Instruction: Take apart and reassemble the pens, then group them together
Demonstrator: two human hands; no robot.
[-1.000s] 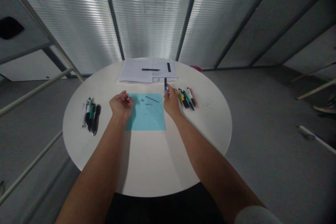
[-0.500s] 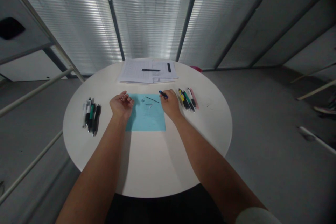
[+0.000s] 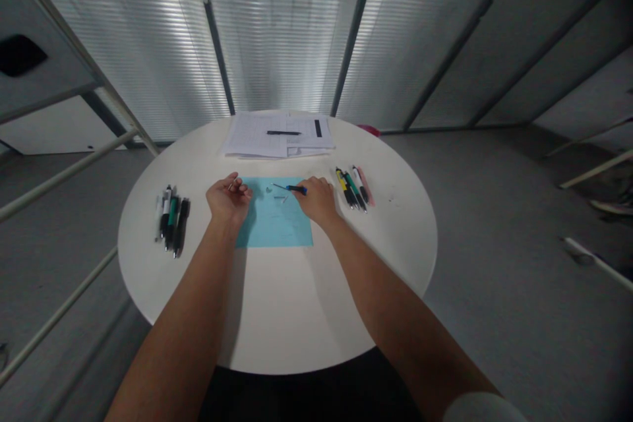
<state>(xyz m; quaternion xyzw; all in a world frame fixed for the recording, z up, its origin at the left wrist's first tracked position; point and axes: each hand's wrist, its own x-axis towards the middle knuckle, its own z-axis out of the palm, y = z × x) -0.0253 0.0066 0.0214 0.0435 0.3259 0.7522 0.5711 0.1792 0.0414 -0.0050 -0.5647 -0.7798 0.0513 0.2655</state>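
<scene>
Head cam: 1 blue-blk pen part (image 3: 297,190) is gripped in R hand (image 3: 320,200), held just L of it, btwn both hands, over far R part of 1 blue sheet (image 3: 274,227). In L hand (image 3: 228,203), palm up w/ fingers half curled, 1 small shiny bit (image 3: 232,183) is pinched. On sheet, 1 thin rod (image 3: 277,185) is seen w/ a few tiny pcs (image 3: 280,197), too small to count. At least 3 R-side pens (image 3: 355,189) & approx. 4 L-side pens (image 3: 172,211) are laid out; 1 blk pen (image 3: 283,132) is set on papers (image 3: 254,142), far side.

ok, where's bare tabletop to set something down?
Widest: white table between the forearms, nearer than the cyan sheet. Smaller: right of the right pens, toward the rim, bar specks. Crowded: the sheet's far half, with small loose parts and right hand; far middle, under papers.
</scene>
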